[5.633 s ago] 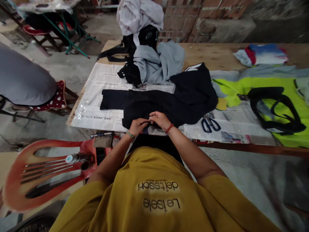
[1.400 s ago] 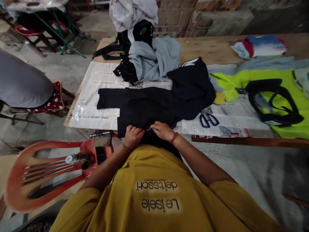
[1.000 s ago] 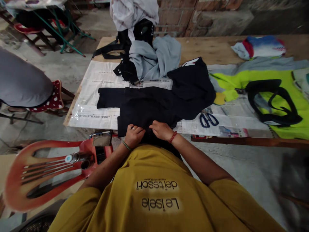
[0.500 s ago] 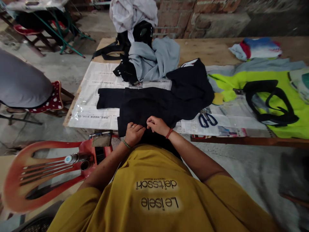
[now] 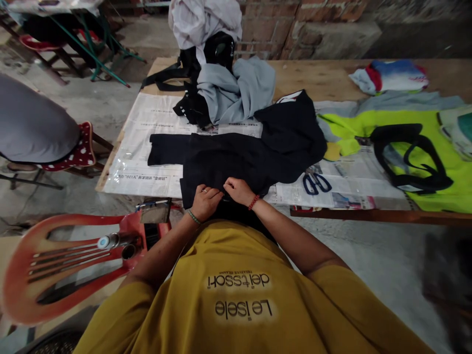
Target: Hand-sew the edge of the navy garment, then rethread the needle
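Observation:
A dark navy garment (image 5: 224, 155) lies spread on the newspaper, its near edge at the table's front. My left hand (image 5: 206, 201), with a ring and a green bead bracelet, is closed on that near edge. Close beside it, the thumb and fingers of my right hand (image 5: 239, 191), with a red bracelet at the wrist, are pinched at the same edge. Whether the right fingers also hold something small cannot be made out. Dark-handled scissors (image 5: 317, 184) lie to the right of the garment.
Newspaper (image 5: 143, 172) covers part of the wooden table. Behind the garment is a heap of grey cloth (image 5: 238, 88) and a black bag (image 5: 219, 49). Lime-green cloth (image 5: 416, 162) lies to the right under a black strap piece. A red chair (image 5: 22, 270) stands left; a person sits farther left.
My hands stay at the garment's near edge with only slight finger movement. The view has shifted slightly.

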Demonstrator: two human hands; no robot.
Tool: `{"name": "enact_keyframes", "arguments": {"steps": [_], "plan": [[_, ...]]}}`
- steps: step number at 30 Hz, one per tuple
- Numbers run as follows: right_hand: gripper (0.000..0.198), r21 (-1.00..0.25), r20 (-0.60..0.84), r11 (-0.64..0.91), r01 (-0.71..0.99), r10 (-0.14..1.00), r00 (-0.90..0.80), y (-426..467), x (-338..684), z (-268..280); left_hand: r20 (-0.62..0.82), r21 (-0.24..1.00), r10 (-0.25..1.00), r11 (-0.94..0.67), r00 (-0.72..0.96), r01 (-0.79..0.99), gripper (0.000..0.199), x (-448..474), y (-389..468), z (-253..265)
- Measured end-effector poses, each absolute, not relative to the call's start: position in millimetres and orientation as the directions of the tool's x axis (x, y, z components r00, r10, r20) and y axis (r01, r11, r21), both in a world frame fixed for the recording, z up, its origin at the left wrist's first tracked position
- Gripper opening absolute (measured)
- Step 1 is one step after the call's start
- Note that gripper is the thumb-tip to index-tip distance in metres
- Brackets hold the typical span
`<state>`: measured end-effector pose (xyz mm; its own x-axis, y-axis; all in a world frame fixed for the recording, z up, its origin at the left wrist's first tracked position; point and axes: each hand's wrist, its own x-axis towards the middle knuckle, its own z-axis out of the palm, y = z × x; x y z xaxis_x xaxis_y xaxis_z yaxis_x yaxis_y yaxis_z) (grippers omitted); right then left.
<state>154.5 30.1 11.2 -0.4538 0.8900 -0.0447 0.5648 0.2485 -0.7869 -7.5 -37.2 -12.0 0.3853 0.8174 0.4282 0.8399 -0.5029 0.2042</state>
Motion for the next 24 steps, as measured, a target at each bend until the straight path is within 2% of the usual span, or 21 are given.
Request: {"name": "enact_keyframes", "arguments": {"steps": [7, 9, 11, 13, 16, 18, 20, 24], "plan": [[0.019, -0.794, -0.101, 0.246, 0.556, 0.849, -0.519, 28, 154, 9, 0.451, 0.242, 0.831, -0.465, 0.326, 0.852, 0.022, -9, -28, -6], [0.021, -0.789, -0.074, 0.278, 0.547, 0.842, -0.535, 32, 157, 7, 0.425, 0.284, 0.85, -0.451, 0.31, 0.846, 0.019, -10, -21, -3], [0.021, -0.776, 0.059, 0.356, 0.521, 0.863, -0.502, 38, 163, 8, 0.395, 0.391, 0.88, -0.421, 0.264, 0.818, 0.015, -11, -12, -2], [0.023, -0.747, 0.263, 0.428, 0.508, 0.893, -0.365, 42, 173, 12, 0.34, 0.564, 0.92, -0.366, 0.195, 0.74, 0.013, -11, -1, -4], [0.023, -0.69, 0.509, 0.495, 0.528, 0.85, -0.133, 34, 187, 20, 0.132, 0.815, 0.986, -0.164, 0.099, 0.556, 0.013, -9, 13, -9], [0.02, -0.638, 0.593, 0.562, 0.526, 0.795, -0.13, 18, 193, 22, -0.026, 0.891, 0.998, -0.001, 0.053, 0.455, 0.016, -7, 21, -13], [0.017, -0.62, 0.579, 0.61, 0.494, 0.78, -0.236, 1, 195, 17, -0.107, 0.92, 0.994, 0.093, 0.016, 0.381, 0.017, -5, 25, -16], [0.019, -0.686, 0.347, 0.534, 0.494, 0.837, -0.423, -15, 188, -6, -0.1, 0.948, 0.994, 0.108, -0.041, 0.298, 0.015, -4, 27, -16]]}}
